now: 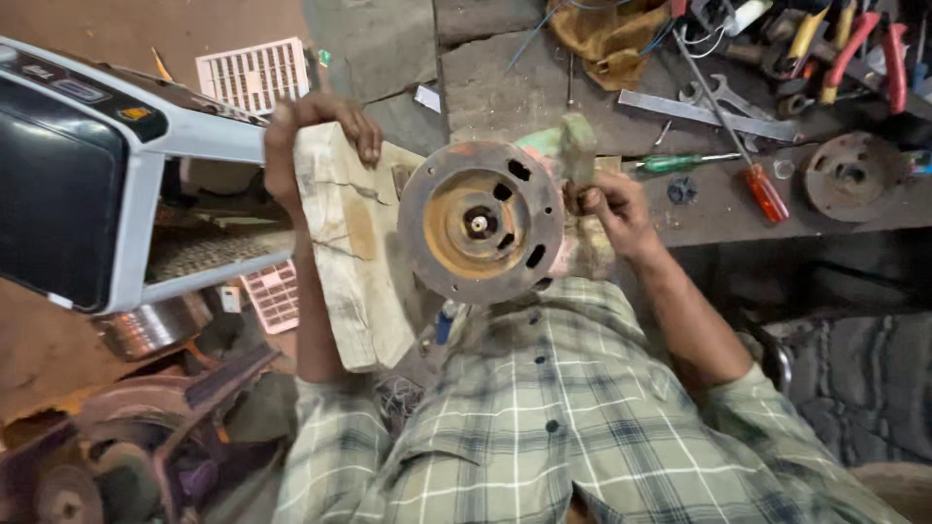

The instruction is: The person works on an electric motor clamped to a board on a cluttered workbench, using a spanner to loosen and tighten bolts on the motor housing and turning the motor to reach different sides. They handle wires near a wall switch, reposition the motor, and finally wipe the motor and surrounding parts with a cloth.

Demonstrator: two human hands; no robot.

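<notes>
- Rusty round motor plate [481, 223] sits dead centre in front of you, face up toward the camera, short shaft stub at its middle, propped against the wooden block [354, 257].
- Your right hand [607, 209] is the nearer one: it lies touching the plate's right edge, fist clenched around the handle of a hammer [579, 146].
- Hammer head stands just above and to the right of the plate rim, handle running roughly upright down into your fist; the shaft stub lies left and slightly below the hammer head.
- Your left hand [311, 146] grips the top end of the wooden block, fingers curled over its far edge, thumb side toward the plate. It holds the block only; it does not touch the plate.
- Block's long axis runs away from your body, tilted a little left at the far end.
- Right forearm comes in from lower right, wrist bent inward; left forearm rises straight along the block's left side.
- Grey fan housing [116, 175] lies well to your left; orange screwdriver [762, 189] and green screwdriver [680, 163] lie on the floor beyond your right hand.
</notes>
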